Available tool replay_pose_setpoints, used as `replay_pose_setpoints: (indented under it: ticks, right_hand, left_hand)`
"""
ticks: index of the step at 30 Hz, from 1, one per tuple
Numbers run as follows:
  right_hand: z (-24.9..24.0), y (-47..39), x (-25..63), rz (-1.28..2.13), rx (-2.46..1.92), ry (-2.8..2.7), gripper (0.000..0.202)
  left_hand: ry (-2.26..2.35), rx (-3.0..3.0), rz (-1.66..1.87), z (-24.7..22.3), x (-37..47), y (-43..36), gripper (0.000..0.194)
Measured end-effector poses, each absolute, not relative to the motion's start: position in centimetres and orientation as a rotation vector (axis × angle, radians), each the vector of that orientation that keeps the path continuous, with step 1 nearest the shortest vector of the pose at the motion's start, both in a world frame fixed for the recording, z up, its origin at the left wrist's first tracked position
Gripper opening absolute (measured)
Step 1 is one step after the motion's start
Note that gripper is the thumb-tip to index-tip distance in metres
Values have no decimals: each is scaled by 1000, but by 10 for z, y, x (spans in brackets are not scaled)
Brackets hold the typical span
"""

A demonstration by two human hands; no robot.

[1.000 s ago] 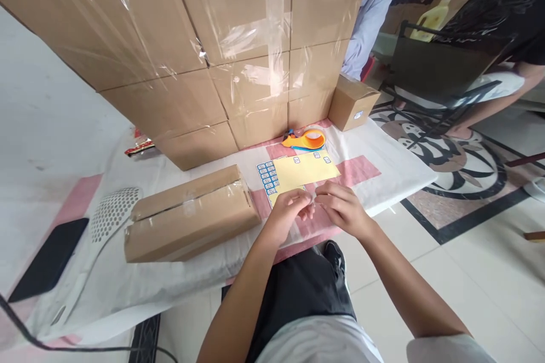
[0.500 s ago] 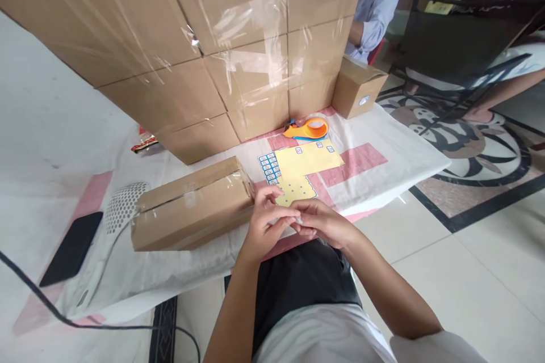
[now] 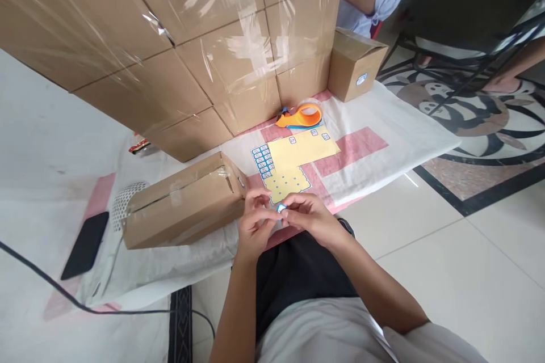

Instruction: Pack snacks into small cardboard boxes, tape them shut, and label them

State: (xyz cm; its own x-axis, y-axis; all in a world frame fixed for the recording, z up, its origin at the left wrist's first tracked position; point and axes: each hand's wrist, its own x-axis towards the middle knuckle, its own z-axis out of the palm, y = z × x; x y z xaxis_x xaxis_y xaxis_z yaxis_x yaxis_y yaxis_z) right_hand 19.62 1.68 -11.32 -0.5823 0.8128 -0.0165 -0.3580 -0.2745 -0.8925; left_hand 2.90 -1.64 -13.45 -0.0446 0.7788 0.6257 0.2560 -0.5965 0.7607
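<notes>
The blue-edged piece [image 3: 281, 209] had come into view, so its handling showed: the right hand [image 3: 310, 218] pinched it at six o'clock from the yellow card [image 3: 286, 181], the left hand [image 3: 256, 222] apparently pinching too.

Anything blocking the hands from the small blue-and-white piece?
Nothing visible: the left hand and right hand meet at the small blue-and-white piece. The yellow sheets and orange tape dispenser lie beyond, not between.
</notes>
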Motion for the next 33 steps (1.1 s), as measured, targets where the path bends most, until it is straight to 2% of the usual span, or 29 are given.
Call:
replay_pose_setpoints:
  ticks: [2,7,15,22,25,27,29,31,33]
  right_hand:
    - [-114,19,197,1869,-646,-1206,28]
    - [-119,27,194,1714,-709,-1259,30]
    - [-130,30,189,1709,-738,-1324,31]
    - [-134,69,156,1646,-624,-1557,25]
    - [-134,89,127,1595,-590,-1706,19]
    - [-134,95,113,1519,-622,-1800,17]
    - [-134,97,105,1454,-659,-1853,17]
    - [-134,95,102,1432,-687,-1867,17]
    - [-132,93,102,1419,-712,-1874,17]
  left_hand:
    - [1168,1761,1676,-134,31,-19,10]
    - [1433,1577,1615,-134,38,-31,32]
    - [1655,1476,1630,-136,44,-40,31]
    - [2045,2101,2015,-132,-2,-71,11]
    - [2397,2260,2074,-102,-47,-78,18]
    - [2619,2169,1924,-80,-76,-77,30]
    - [2656,2089,1600,-65,-99,-73,39]
    - [2607,2121,1258,-61,-114,-68,42]
    - [2622,2169,1081,-64,-120,-65,42]
